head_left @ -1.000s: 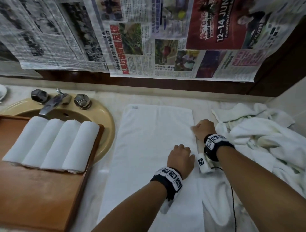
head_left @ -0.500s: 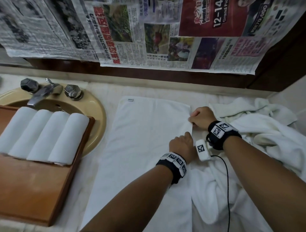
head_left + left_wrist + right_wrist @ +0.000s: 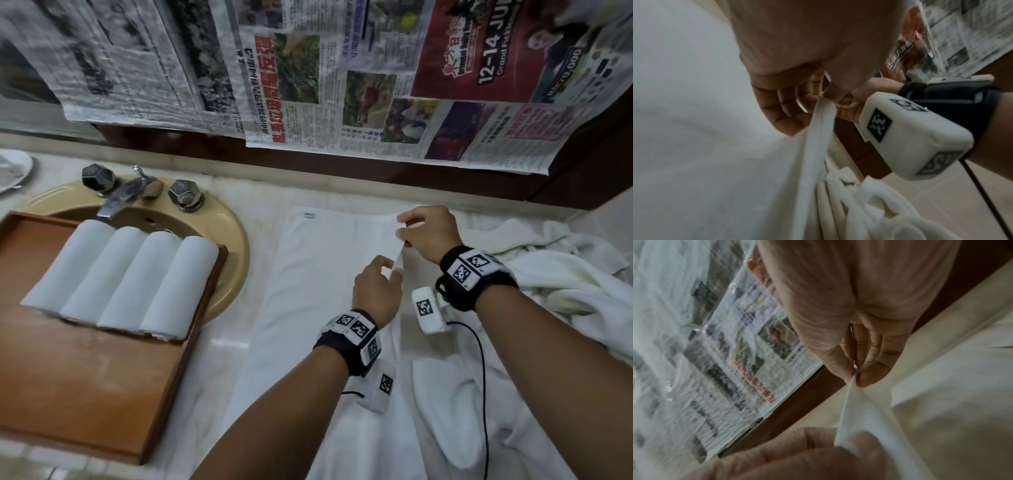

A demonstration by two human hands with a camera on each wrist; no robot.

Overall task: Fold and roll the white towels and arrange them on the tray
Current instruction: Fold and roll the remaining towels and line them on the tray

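We have a white towel (image 3: pixel 318 308) spread flat on the pale marble counter (image 3: pixel 239 329), just right of the sink, and both our hands are on its right-hand edge. Our left hand (image 3: pixel 375 294) pinches that edge between thumb and fingertips, lifting a fold of cloth off the counter; the left wrist view shows the fabric drawn up into a taut ridge under the fingers (image 3: pixel 785 104). Our right hand (image 3: pixel 428 233) pinches the same edge a little farther back, near the far right corner, with thumb and forefinger closed tight on a thin peak of cloth (the right wrist view shows this plainly, the towel (image 3: pixel 859 410) rising to the fingertips (image 3: pixel 869 371)).

To the right lies a crumpled heap of white towels (image 3: pixel 561 281), touching the spread one. To the left, a wooden tray (image 3: pixel 85 394) rests partly over the beige sink basin (image 3: pixel 229 240), and four rolled white towels (image 3: pixel 123 281) lie side by side on its far half, touching one another. A metal faucet (image 3: pixel 126 195) with two faceted knobs stands behind them. Newspaper sheets (image 3: pixel 308 75) hang over the wall above the counter.
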